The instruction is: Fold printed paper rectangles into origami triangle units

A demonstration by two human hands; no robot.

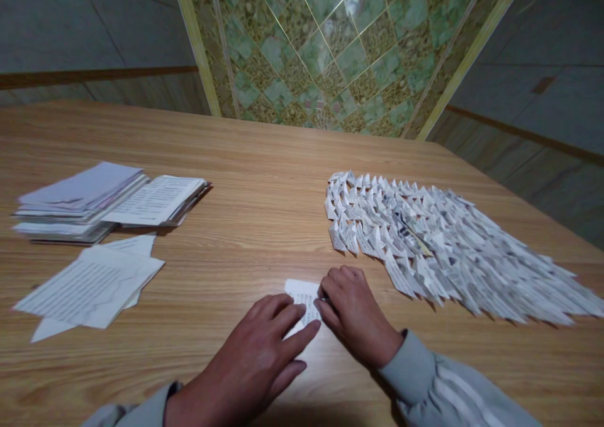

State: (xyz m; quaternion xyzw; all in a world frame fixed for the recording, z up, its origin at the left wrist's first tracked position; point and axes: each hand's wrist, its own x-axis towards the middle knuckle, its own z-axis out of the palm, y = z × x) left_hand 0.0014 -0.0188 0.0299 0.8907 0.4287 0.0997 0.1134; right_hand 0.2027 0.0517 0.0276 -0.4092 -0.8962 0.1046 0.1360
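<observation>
A small piece of printed paper [302, 295] lies on the wooden table [264, 182] near its front edge. My left hand [257, 361] rests flat on the paper's near side, fingers stretched out and pressing it down. My right hand [352, 310] is curled at the paper's right edge, fingertips pinched against it; most of the sheet is hidden under both hands. Just beyond my right hand spreads a large mass of several folded printed-paper pieces [438, 244], laid in overlapping rows.
At the left lies a stack of printed sheets and booklets [101, 200], with loose printed pages [92, 285] in front of it. A green patterned wall panel [330, 49] stands behind the table. The table's right edge runs diagonally at the far right.
</observation>
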